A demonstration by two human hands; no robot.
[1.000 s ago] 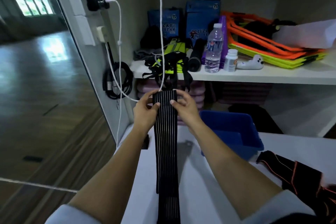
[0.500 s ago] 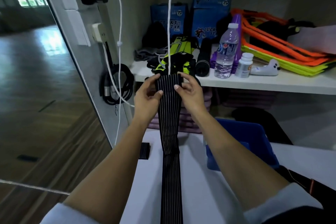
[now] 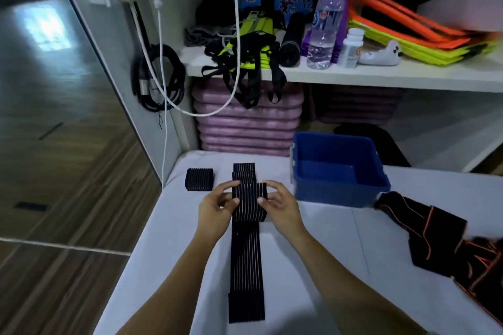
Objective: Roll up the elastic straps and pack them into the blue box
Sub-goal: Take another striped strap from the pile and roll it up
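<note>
A long black elastic strap with thin white stripes (image 3: 246,261) lies lengthwise on the white table (image 3: 321,266). Its far end is folded over, and both hands hold that fold. My left hand (image 3: 217,205) pinches the fold's left edge. My right hand (image 3: 280,204) pinches its right edge. A small rolled strap (image 3: 199,179) sits on the table to the left of my hands. The blue box (image 3: 340,190) stands just right of my right hand and looks empty.
Black straps with orange trim (image 3: 424,228) lie heaped at the table's right. Behind, a white shelf (image 3: 353,76) carries a water bottle (image 3: 324,22), a pill jar, harnesses and orange frames. Purple mats (image 3: 247,122) are stacked under it. A white cable (image 3: 160,43) hangs at left.
Both hands have lowered the strap from shelf height down onto the table, and its top end is now folded over. My view has tilted down toward the table.
</note>
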